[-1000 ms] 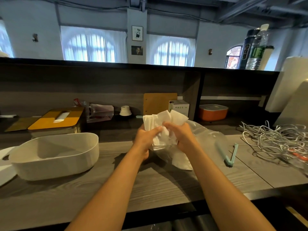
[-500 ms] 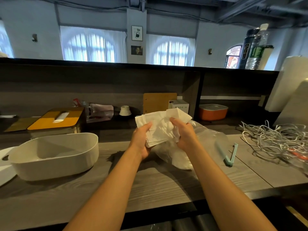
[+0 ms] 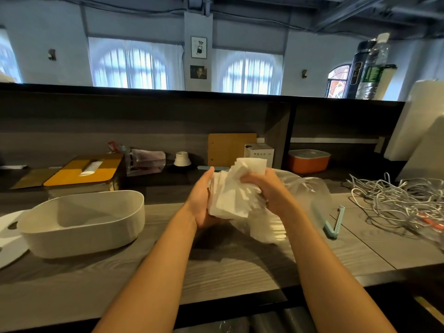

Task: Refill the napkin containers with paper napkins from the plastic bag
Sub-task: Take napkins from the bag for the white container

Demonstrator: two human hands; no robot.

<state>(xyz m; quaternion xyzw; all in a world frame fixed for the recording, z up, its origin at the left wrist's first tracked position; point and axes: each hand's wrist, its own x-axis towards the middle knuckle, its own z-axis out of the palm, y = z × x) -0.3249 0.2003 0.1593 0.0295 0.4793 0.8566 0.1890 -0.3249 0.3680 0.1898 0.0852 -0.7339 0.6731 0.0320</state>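
Napkins (image 3: pixel 236 191) held in both hands above plastic bag (image 3: pixel 310 195); cables (image 3: pixel 394 195) right.

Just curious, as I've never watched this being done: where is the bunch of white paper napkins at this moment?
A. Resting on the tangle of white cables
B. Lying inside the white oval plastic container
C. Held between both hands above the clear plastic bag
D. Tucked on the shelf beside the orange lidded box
C: the bunch of white paper napkins sits between the left hand and right hand, over the clear plastic bag; the white oval plastic container holds none.
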